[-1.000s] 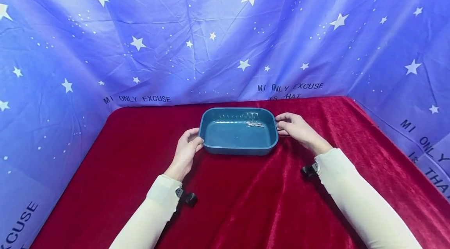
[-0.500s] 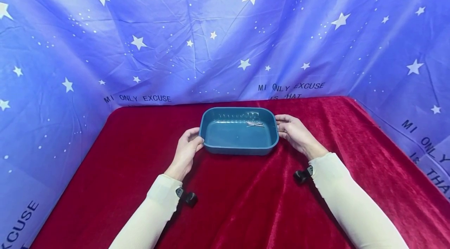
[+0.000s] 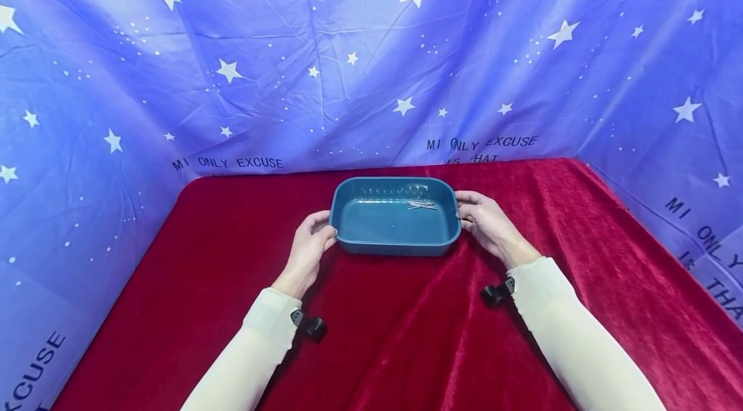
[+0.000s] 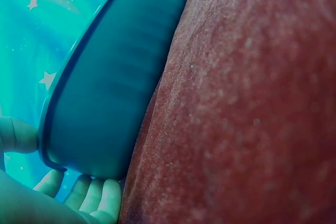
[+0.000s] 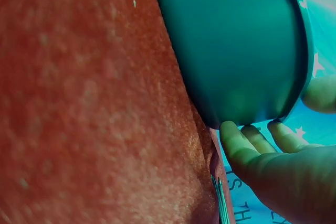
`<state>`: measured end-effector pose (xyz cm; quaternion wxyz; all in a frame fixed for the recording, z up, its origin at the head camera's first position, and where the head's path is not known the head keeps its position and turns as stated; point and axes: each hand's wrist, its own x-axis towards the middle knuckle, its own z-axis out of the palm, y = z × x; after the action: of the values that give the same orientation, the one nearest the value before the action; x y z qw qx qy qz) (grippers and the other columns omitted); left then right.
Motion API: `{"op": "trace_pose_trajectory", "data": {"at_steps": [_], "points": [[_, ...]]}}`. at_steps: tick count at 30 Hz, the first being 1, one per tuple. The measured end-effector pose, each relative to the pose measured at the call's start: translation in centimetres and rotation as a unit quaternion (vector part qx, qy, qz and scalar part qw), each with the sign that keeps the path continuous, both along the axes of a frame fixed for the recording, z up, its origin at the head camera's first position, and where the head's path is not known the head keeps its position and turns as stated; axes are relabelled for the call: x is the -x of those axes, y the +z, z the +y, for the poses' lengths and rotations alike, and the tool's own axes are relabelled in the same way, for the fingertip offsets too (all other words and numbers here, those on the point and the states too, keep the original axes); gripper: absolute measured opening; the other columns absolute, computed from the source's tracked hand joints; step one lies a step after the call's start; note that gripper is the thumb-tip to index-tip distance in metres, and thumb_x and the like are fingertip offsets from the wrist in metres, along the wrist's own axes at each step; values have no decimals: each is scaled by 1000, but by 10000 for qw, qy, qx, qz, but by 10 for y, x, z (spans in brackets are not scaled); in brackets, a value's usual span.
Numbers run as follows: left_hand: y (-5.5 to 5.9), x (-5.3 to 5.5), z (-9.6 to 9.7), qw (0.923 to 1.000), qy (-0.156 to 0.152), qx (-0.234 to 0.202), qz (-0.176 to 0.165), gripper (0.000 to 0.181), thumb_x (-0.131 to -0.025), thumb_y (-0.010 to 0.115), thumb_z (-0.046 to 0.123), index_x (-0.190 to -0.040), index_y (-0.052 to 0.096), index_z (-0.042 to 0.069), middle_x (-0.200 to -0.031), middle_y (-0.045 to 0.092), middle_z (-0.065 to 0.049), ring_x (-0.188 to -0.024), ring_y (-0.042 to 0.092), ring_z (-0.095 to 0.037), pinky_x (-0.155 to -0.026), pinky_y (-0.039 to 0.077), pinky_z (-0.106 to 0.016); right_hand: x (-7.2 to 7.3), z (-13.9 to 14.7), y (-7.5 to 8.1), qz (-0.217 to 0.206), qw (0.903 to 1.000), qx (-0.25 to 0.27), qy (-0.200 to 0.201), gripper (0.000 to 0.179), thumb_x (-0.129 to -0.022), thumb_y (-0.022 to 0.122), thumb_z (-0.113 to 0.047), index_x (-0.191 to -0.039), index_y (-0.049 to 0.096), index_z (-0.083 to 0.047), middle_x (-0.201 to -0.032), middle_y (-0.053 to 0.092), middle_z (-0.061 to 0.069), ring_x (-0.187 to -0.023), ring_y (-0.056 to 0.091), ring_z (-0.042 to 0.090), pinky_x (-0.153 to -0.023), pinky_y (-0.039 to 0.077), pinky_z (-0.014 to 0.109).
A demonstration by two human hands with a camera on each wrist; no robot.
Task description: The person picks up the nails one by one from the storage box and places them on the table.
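Observation:
A blue rectangular tray [image 3: 395, 248] sits on the red velvet cloth [image 3: 406, 333] in the middle of the table. My left hand [image 3: 316, 238] holds its left end; in the left wrist view the thumb [image 4: 16, 135] lies on the rim and the fingers [image 4: 97, 198] curl under the tray's wall [image 4: 110, 87]. My right hand [image 3: 478, 217] holds the right end the same way, thumb [image 5: 321, 93] at the rim and fingers [image 5: 247, 148] against the tray's base [image 5: 236, 45]. A few small metal pieces [image 3: 420, 205] lie inside at the far right.
A blue star-printed backdrop [image 3: 371, 62] closes off the back and both sides of the table. Red cloth stretches bare in front of the tray. In the right wrist view, a thin strip [image 5: 219, 203] shows on the cloth below my right fingers.
My right hand has slid in closer against the tray's right end and its forearm has shifted left. The left hand and the tray have stayed put.

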<state>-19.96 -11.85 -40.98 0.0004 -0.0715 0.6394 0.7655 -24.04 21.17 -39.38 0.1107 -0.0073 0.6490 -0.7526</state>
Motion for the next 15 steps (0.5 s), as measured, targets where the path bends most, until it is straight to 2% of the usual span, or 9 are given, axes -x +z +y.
{"op": "trace_pose_trajectory", "data": {"at_steps": [4, 15], "points": [[0, 0, -1, 10000, 10, 13, -9, 47, -81, 51, -5, -129, 49, -3, -122, 56, -22, -106, 57, -32, -93, 49, -37, 0, -2, 0, 2, 10000, 14, -11, 55, -83, 41, 8, -137, 32, 11, -120, 48, 21, -83, 58, 15, -73, 52, 23], [-1, 2, -1, 10000, 47, -1, 24, 47, -81, 51, -6, -127, 50, -4, -122, 56, -24, -107, 57, -32, -92, 50, -37, -1, -2, -2, 10, 10000, -2, -17, 56, -83, 41, 7, -138, 31, 12, -117, 51, 17, -87, 57, 17, -74, 51, 23]]}}
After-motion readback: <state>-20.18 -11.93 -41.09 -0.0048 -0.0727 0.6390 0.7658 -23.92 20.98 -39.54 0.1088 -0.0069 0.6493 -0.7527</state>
